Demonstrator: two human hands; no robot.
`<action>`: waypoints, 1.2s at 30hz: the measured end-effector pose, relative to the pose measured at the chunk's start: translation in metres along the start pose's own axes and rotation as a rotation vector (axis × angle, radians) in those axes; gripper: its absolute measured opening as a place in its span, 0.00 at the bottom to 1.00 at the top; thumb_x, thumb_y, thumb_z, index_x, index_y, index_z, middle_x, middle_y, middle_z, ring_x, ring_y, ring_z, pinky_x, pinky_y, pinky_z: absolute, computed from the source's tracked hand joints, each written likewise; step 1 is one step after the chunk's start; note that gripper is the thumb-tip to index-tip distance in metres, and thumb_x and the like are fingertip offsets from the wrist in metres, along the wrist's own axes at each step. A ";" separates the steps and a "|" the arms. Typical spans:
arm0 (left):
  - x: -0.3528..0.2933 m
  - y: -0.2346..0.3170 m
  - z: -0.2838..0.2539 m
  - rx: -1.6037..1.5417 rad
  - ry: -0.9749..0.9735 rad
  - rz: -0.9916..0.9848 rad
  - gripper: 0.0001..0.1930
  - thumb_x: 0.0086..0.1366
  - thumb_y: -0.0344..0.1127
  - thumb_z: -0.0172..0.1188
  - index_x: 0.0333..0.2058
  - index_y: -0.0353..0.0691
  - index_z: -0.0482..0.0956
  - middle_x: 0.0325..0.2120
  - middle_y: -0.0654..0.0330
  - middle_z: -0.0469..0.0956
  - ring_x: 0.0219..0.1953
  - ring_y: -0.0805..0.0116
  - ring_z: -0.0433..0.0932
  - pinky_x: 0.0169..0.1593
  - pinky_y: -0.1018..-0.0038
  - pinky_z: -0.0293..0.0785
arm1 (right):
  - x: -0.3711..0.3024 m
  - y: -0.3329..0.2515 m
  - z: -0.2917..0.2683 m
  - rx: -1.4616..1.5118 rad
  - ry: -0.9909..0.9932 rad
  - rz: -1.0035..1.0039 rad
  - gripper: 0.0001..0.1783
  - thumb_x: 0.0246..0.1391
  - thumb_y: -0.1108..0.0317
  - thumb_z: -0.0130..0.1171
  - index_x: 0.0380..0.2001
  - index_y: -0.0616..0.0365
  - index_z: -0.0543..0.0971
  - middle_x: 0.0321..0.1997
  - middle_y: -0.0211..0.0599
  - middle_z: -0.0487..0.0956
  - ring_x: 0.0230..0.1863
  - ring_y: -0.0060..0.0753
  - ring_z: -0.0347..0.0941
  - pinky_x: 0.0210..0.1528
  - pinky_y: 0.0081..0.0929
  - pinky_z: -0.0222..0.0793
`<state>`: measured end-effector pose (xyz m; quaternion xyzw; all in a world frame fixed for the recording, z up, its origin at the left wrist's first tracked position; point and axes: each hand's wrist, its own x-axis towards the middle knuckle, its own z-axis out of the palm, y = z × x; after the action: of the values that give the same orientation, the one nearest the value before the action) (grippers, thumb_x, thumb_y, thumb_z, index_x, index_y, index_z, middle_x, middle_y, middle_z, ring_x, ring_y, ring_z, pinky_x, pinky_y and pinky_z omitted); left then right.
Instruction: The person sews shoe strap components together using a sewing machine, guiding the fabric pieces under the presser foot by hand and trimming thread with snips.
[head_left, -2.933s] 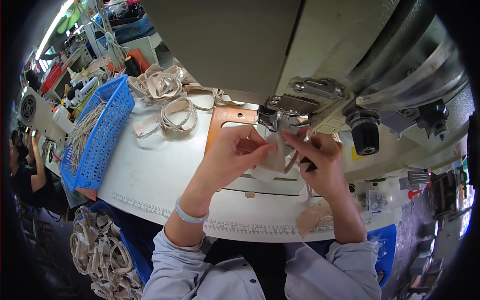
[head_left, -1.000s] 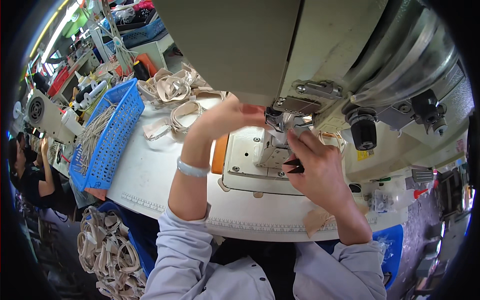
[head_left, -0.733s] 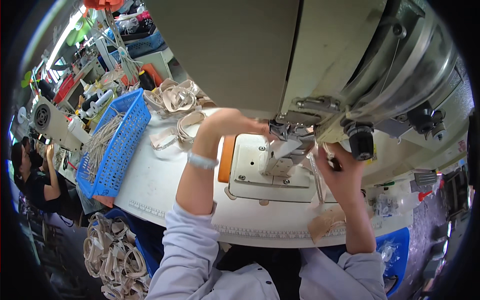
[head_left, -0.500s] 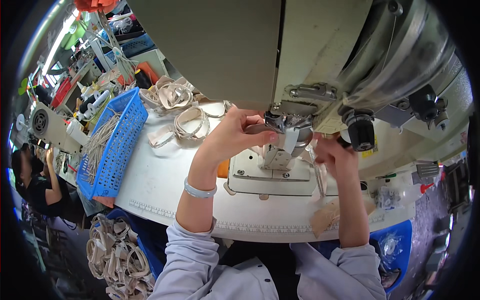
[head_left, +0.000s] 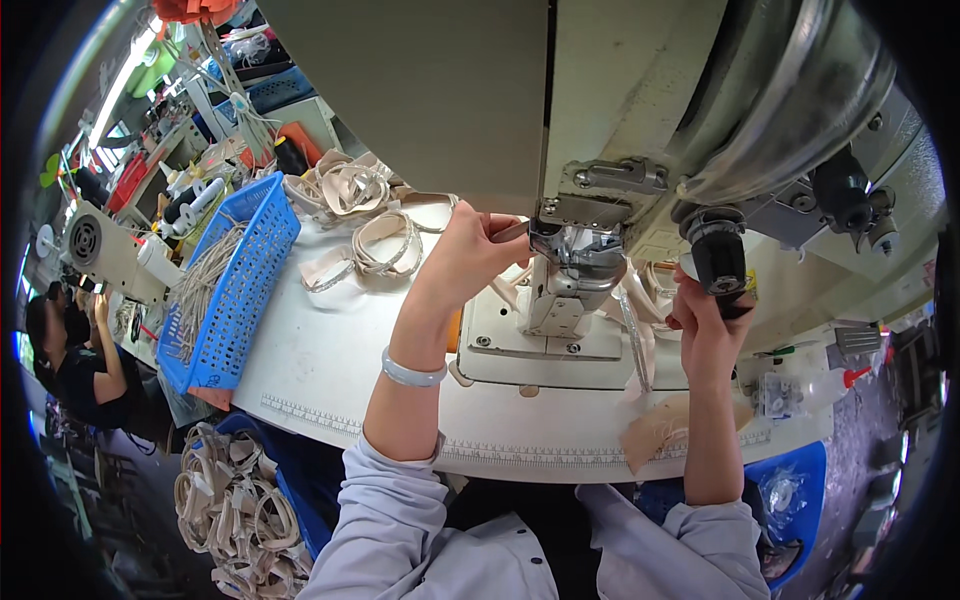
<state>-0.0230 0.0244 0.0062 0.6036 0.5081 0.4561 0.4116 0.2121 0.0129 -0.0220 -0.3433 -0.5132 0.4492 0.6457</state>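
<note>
My left hand (head_left: 472, 255) is closed in a pinch just left of the needle area of a sewing machine (head_left: 580, 255). A dark flat strip (head_left: 510, 233) runs from its fingertips toward the metal presser parts. My right hand (head_left: 706, 325) is closed beside a black knob (head_left: 718, 262) on the machine's right. Something dark shows at its fingers, too hidden to name. Between the hands, pale fabric strips (head_left: 640, 350) hang down past the machine's narrow sewing arm (head_left: 556, 315). Loops of beige trimmed band (head_left: 385, 245) lie left of my left hand.
A blue basket (head_left: 225, 300) of thin cords stands on the left of the white table (head_left: 320, 370). Beige bands (head_left: 240, 510) are heaped below it. A clear bottle with a red tip (head_left: 815, 390) lies right. Another person (head_left: 80, 350) sits far left.
My right hand has moved right, away from the sewing arm, to beside the black knob. My left thumb has drawn back, and the white tab under the presser parts is out of sight.
</note>
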 end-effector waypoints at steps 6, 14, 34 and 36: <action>-0.003 0.014 0.003 -0.168 0.028 0.058 0.09 0.49 0.26 0.58 0.30 0.27 0.73 0.17 0.63 0.73 0.18 0.80 0.68 0.24 0.84 0.65 | 0.063 0.050 -0.014 -0.287 -0.240 0.075 0.10 0.48 0.69 0.48 0.34 0.59 0.71 0.20 0.33 0.69 0.16 0.21 0.61 0.17 0.18 0.59; 0.024 -0.064 -0.057 0.713 0.343 0.252 0.16 0.49 0.34 0.60 0.36 0.32 0.73 0.36 0.52 0.72 0.41 0.59 0.69 0.47 0.68 0.62 | 0.098 0.030 -0.053 0.035 -0.344 0.102 0.12 0.48 0.69 0.51 0.37 0.61 0.71 0.30 0.33 0.71 0.28 0.25 0.66 0.31 0.20 0.66; -0.061 -0.112 -0.107 -0.788 0.623 -0.311 0.11 0.60 0.30 0.42 0.36 0.32 0.72 0.27 0.58 0.74 0.33 0.69 0.74 0.36 0.71 0.73 | -0.056 0.015 0.041 -0.577 -0.484 -0.046 0.07 0.49 0.71 0.52 0.29 0.65 0.74 0.25 0.33 0.74 0.23 0.20 0.67 0.24 0.17 0.62; -0.070 -0.124 -0.096 -0.834 0.554 -0.384 0.11 0.60 0.30 0.42 0.37 0.33 0.72 0.29 0.56 0.73 0.34 0.68 0.74 0.38 0.70 0.73 | -0.061 0.048 0.063 -0.498 -0.568 -0.069 0.06 0.49 0.70 0.53 0.28 0.62 0.74 0.22 0.29 0.71 0.19 0.16 0.61 0.20 0.15 0.57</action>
<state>-0.1506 -0.0236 -0.0988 0.1420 0.4745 0.6779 0.5433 0.1352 -0.0278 -0.0723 -0.3343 -0.7764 0.3658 0.3892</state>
